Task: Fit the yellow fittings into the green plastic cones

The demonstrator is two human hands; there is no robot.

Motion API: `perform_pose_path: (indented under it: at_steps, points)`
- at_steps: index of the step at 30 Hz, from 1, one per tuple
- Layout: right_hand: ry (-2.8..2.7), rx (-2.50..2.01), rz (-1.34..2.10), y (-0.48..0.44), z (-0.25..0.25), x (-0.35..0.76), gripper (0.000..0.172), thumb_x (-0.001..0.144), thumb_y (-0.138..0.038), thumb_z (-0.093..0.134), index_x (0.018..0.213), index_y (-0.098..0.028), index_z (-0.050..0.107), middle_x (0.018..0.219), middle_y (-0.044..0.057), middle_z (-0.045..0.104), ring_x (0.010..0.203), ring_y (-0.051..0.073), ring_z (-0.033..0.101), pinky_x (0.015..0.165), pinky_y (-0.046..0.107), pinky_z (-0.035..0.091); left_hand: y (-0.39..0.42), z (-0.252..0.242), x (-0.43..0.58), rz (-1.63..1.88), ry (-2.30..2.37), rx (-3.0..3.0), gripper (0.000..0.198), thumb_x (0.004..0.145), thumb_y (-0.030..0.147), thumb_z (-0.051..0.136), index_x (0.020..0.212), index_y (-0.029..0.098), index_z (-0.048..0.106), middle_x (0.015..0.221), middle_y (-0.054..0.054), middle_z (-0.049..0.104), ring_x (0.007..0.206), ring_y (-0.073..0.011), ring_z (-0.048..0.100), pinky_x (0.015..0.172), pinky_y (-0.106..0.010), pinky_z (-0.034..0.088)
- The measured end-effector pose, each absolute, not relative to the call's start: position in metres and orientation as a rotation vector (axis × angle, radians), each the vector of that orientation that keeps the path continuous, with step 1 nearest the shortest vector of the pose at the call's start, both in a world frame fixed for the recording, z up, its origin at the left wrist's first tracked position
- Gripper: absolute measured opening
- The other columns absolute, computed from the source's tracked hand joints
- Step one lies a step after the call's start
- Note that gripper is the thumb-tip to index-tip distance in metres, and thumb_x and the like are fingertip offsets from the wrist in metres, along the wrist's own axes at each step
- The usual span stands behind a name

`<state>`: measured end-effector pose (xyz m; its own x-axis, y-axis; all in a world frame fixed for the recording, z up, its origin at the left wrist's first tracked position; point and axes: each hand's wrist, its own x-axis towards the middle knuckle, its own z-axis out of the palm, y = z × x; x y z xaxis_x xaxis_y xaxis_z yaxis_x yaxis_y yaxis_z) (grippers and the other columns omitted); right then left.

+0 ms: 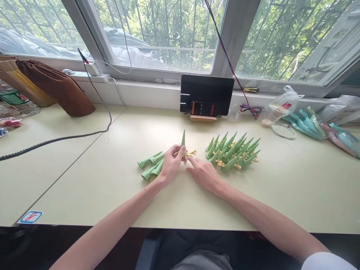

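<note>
Upright between the fingers of my left hand [170, 164] is a slim green plastic cone [183, 138], point up; the hand hides most of its lower part. Just right of it, small pale-yellow branched pieces [192, 153] show behind my fingertips. My right hand [204, 173] rests low over the table, its fingers stretched toward the cone's lower end, with nothing visible held in them. Beside my left hand lie several loose green cones [146, 160] on their sides. To the right stands a dense group of green cones [232, 150], with yellow pieces between their bases.
A black tablet [206, 90] leans at the back, a phone [204, 108] before it. A black cable [70, 135] crosses the left of the table [112, 202]. Brown bag [60, 86] stands back left; plastic-wrapped teal items [306, 125] lie back right.
</note>
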<state>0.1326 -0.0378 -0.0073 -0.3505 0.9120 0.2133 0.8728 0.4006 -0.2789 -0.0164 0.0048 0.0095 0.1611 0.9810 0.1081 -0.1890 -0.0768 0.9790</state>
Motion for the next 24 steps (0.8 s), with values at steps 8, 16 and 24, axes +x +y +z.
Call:
perform_pose_path:
  at_steps: [8, 16, 24]
  points:
    - [-2.081, -1.595, 0.077, -0.040, -0.009, 0.135, 0.028, 0.101, -0.020, 0.041, 0.125, -0.016, 0.053, 0.100, 0.013, 0.068, 0.077, 0.023, 0.068, 0.058, 0.028, 0.044, 0.005, 0.012, -0.017, 1.246, 0.905, 1.227, 0.033, 0.086, 0.048, 0.065, 0.083, 0.015, 0.061, 0.082, -0.004, 0.059, 0.059, -0.0104, 0.054, 0.052, -0.026, 0.049]
    - [-1.809, -1.240, 0.533, -0.036, -0.019, 0.132, 0.018, 0.098, -0.018, 0.044, 0.109, -0.017, 0.058, 0.079, 0.003, 0.065, 0.069, 0.017, 0.063, 0.071, 0.030, 0.051, 0.006, 0.009, -0.018, 1.248, 0.919, 1.213, 0.034, 0.087, 0.049, 0.064, 0.083, 0.015, 0.060, 0.080, -0.003, 0.059, 0.057, -0.0095, 0.053, 0.050, -0.025, 0.047]
    - [-1.809, -1.258, 0.379, -0.032, -0.017, 0.136, 0.017, 0.094, -0.014, 0.046, 0.105, -0.017, 0.059, 0.099, 0.010, 0.065, 0.098, 0.023, 0.060, 0.089, 0.038, 0.050, 0.007, 0.009, -0.018, 1.254, 0.935, 1.186, 0.037, 0.086, 0.052, 0.065, 0.084, 0.015, 0.060, 0.079, -0.003, 0.059, 0.057, -0.0095, 0.053, 0.050, -0.025, 0.047]
